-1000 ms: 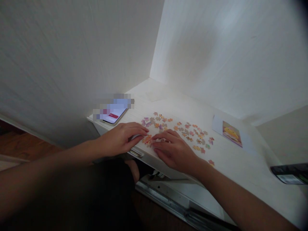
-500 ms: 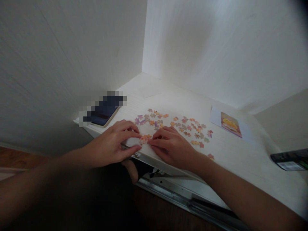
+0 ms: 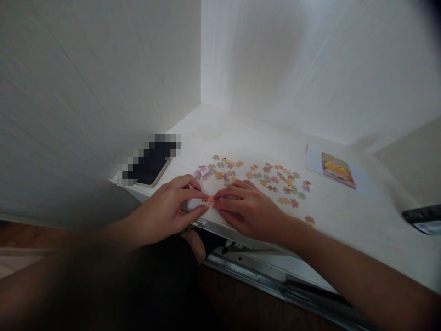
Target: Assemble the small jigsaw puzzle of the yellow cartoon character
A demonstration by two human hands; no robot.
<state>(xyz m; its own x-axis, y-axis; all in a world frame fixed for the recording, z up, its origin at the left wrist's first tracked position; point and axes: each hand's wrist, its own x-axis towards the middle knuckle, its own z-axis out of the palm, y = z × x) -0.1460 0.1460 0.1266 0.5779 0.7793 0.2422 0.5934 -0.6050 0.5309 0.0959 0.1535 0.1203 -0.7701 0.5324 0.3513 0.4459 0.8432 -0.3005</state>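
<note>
Holding a small orange-pink cluster of puzzle pieces just below frame centre, between slightly parted finger and thumb of the bare left hand and bunched fingertips of the bare right hand. Could buckle or split under uneven pressing, or slip off the near edge of the white tabletop. Crowded above and rightward by loose, multicoloured knobbed pieces, easily brushed by right-hand knuckles; flanked farther off by a dark-screened phone at left.

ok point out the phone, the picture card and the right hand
Phone [image 3: 151,165], head view: on its dark screen.
Picture card [image 3: 336,170], head view: on its yellow printed middle.
Right hand [image 3: 250,206], head view: on the back of the hand.
</note>
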